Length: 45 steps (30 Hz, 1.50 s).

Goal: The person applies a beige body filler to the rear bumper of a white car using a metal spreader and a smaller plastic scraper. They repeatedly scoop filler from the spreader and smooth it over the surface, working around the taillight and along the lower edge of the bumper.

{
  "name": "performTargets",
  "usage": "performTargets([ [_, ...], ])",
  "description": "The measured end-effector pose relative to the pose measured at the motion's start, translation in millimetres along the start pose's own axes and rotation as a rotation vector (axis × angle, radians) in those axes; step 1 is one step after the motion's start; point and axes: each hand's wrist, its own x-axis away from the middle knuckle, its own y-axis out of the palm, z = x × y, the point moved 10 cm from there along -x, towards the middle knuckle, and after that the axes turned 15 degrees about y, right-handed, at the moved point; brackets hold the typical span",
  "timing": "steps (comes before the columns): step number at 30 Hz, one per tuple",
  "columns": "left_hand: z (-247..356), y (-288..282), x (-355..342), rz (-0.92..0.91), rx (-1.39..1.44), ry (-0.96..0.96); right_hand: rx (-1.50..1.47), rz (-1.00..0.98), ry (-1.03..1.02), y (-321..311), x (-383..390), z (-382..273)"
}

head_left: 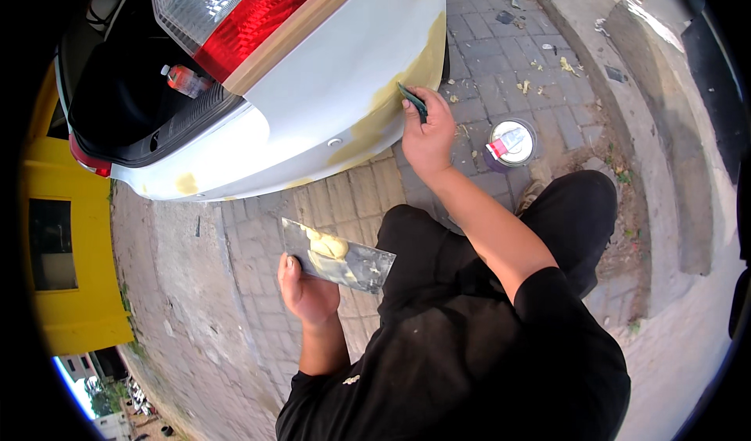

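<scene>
Counting: two hands, one spreader, one can

The person wore a black short-sleeved shirt with a small pale mark near the left sleeve — black trousers too — forearms bare.

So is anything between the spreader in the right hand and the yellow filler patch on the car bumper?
Nothing visible. The right hand holds the dark green spreader with its edge right at the yellow filler patch on the white bumper. The left hand keeps the metal board with putty lower down, clear of it.
</scene>
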Motion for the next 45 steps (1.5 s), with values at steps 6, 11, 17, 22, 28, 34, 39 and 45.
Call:
performTargets([
  [6,4.7,-11.5,6.8,0.054,0.003,-0.001,0.031,-0.044,-0.197,32.0,57.8,-29.6],
  [11,17.6,-6.8,11.0,0.031,0.014,0.018,0.008,-0.213,-0.196,34.0,54.4,-27.8],
  [17,21.3,-0.5,14.8,0.022,0.027,0.023,-0.054,-0.095,-0.027,-19.2,9.9,-1.3],
  [22,16.6,2.4,14.0,0.043,0.009,0.017,0.01,-0.143,0.0,-18.8,12.6,-0.5],
  [28,14.9,-11.4,13.7,0.059,-0.17,0.122,-0.152,-0.378,0.084,-31.7,56.1,-46.2],
  [34,22.4,9.2,17.9,-0.02,-0.304,0.294,0.096,-0.73,-0.475,-28.3,111.4,-158.2],
  [39,19.8,9.2,26.3,-0.047,-0.471,0.34,0.169,-0.746,-0.605,-21.0,133.0,-164.1],
  [45,29.7,21.2,25.7,-0.053,-0.533,0.412,0.254,-0.687,-0.778,-18.4,139.2,-168.9],
])
